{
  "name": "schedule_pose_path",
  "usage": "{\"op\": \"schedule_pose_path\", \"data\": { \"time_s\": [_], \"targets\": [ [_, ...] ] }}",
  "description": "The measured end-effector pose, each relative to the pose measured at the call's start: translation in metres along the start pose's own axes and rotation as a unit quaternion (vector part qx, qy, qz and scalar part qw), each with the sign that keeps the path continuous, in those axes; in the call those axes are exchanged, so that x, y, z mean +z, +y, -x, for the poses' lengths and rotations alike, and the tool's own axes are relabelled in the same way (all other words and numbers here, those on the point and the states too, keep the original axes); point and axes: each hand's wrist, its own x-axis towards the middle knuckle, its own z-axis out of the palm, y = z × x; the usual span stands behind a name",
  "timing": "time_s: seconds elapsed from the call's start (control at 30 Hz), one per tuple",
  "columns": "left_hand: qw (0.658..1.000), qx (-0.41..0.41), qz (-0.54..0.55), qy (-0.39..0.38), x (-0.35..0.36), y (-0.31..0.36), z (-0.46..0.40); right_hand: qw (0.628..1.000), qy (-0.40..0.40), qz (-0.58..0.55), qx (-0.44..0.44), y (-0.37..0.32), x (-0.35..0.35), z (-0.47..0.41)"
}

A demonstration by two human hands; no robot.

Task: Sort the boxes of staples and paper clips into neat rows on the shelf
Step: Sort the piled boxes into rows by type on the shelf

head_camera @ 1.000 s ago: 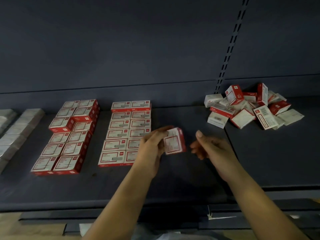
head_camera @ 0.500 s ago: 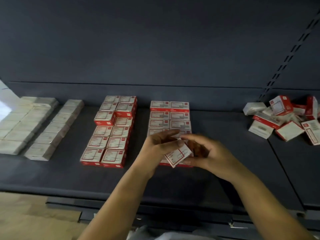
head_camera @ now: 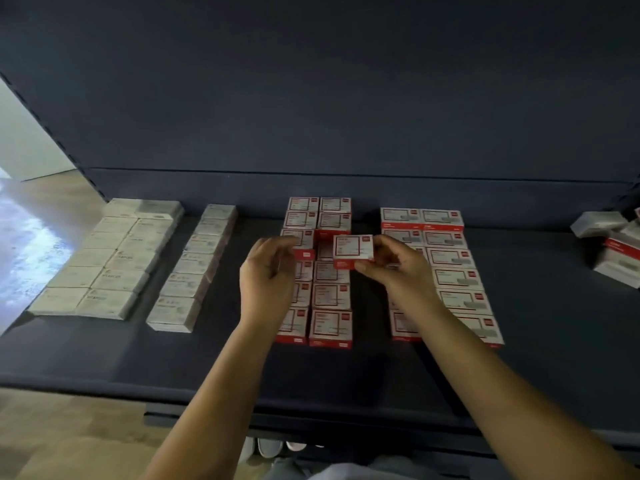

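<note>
Now the right hand (head_camera: 398, 268) alone pinches the box (head_camera: 353, 251), carried from mid-air to over its row (head_camera: 329, 296); the left hand (head_camera: 268, 271) has let go, fingers loose.

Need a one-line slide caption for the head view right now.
Right hand holds a red-and-white box above the two-column block of matching boxes; left hand hovers open beside it.

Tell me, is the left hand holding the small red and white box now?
No, the right hand pinches the small red and white box, while the left hand hovers beside it with nothing in its fingers.
</note>
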Motion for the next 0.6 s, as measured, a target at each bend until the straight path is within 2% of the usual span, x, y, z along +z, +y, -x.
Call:
{"op": "schedule_pose_path", "data": {
  "time_s": [0.07,0.2,0.27,0.43,0.6],
  "targets": [
    [0.997,0.019,-0.069,0.003,-0.007,-0.014,-0.007,1.0,0.009,0.03,0.004,0.004,0.017,-0.01],
    [0.981,0.068,-0.154,-0.099,-0.016,-0.035,-0.015,0.992,0.036,0.117,-0.003,0.014,0.039,-0.023],
    [0.972,0.101,-0.175,-0.124,-0.018,-0.04,-0.015,0.987,0.055,0.15,-0.006,0.017,0.044,-0.024],
    [0.958,0.136,-0.209,-0.144,-0.019,-0.045,-0.014,0.974,0.083,0.209,-0.013,0.014,0.051,-0.023],
    [0.951,0.13,-0.234,-0.152,-0.021,-0.042,-0.013,0.946,0.105,0.308,-0.009,0.01,0.05,-0.022]
  ]
}}
